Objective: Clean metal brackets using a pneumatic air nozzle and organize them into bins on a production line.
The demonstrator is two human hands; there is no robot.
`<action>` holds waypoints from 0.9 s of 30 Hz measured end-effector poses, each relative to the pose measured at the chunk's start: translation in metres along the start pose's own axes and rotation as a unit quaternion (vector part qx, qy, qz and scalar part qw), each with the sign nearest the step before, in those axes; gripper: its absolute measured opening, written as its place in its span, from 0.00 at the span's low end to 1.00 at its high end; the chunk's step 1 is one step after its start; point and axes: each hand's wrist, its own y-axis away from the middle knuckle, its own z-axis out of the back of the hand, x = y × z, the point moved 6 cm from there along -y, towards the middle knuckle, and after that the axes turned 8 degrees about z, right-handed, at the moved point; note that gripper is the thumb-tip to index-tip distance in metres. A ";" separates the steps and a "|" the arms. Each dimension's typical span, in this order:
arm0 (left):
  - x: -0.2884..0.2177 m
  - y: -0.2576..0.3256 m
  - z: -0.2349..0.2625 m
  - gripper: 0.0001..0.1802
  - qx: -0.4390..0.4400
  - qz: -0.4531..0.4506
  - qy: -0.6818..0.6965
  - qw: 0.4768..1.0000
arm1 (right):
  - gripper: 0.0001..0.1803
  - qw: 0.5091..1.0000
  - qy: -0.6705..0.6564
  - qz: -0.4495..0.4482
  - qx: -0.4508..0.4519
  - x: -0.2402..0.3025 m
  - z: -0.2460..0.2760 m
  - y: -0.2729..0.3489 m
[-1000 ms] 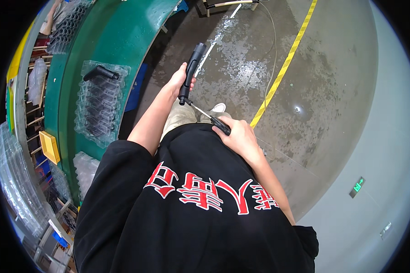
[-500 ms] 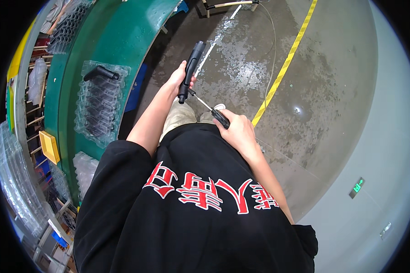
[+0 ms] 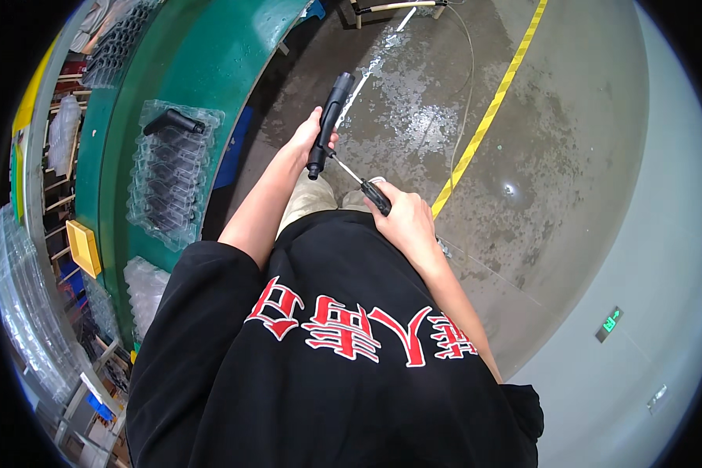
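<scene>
My left hand point(image 3: 307, 142) is closed round a black tubular plastic part point(image 3: 335, 103), which is held at a slant in front of my legs. The part's narrower end points down toward me. My right hand point(image 3: 408, 220) grips the black handle of a screwdriver-like tool point(image 3: 377, 198). Its thin metal shaft reaches up and left to a small black piece at the side of the tube, near the lower end. Whether that piece belongs to the tube or to the tool, I cannot tell.
To my left runs a green bench point(image 3: 203, 54) bearing a clear moulded plastic tray point(image 3: 168, 183), with a bent black part point(image 3: 173, 122) at its far end. Beyond stand a yellow bin point(image 3: 83, 248) and stacked clear trays point(image 3: 35, 312). Yellow-striped tape point(image 3: 491, 109) crosses the worn floor.
Both hands stay nearly where they were. The tube has shifted very slightly right, and the tool has moved a little up toward it.
</scene>
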 end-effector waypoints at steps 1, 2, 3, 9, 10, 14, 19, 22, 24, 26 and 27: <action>0.000 -0.001 0.000 0.30 0.004 0.000 0.005 1.000 | 0.08 1.000 0.001 -0.002 -0.002 0.000 0.000 0.000; 0.001 -0.003 0.001 0.30 0.004 0.000 0.005 1.000 | 0.08 1.000 0.001 -0.002 -0.002 0.001 0.001 0.001; 0.001 -0.005 0.003 0.31 0.000 -0.003 0.012 1.000 | 0.08 1.000 0.003 -0.001 -0.001 0.002 0.001 0.001; -0.001 -0.001 0.004 0.32 -0.017 0.003 -0.002 1.000 | 0.09 1.000 0.005 -0.003 -0.006 0.000 0.000 -0.001; -0.002 0.003 0.002 0.32 -0.019 0.010 -0.018 1.000 | 0.09 1.000 0.002 -0.005 -0.009 -0.002 -0.001 -0.001; 0.001 0.010 -0.002 0.32 -0.032 0.014 -0.037 0.999 | 0.09 1.000 0.009 -0.010 -0.008 -0.005 -0.003 -0.004; 0.003 0.012 -0.003 0.32 -0.055 0.016 -0.045 0.997 | 0.09 1.000 0.019 -0.018 -0.008 -0.007 -0.003 -0.008; 0.005 0.012 -0.002 0.32 -0.068 0.022 -0.051 0.996 | 0.10 0.999 0.021 -0.022 -0.012 -0.008 -0.002 -0.011; 0.006 0.010 -0.001 0.32 -0.064 0.023 -0.043 0.997 | 0.10 0.999 0.024 -0.017 -0.018 -0.009 -0.003 -0.013; 0.008 0.007 0.000 0.32 -0.061 0.023 -0.035 0.997 | 0.10 0.999 0.027 -0.012 -0.025 -0.010 -0.003 -0.015; 0.008 0.006 0.001 0.32 -0.061 0.023 -0.035 0.997 | 0.10 0.999 0.027 -0.012 -0.025 -0.011 -0.004 -0.016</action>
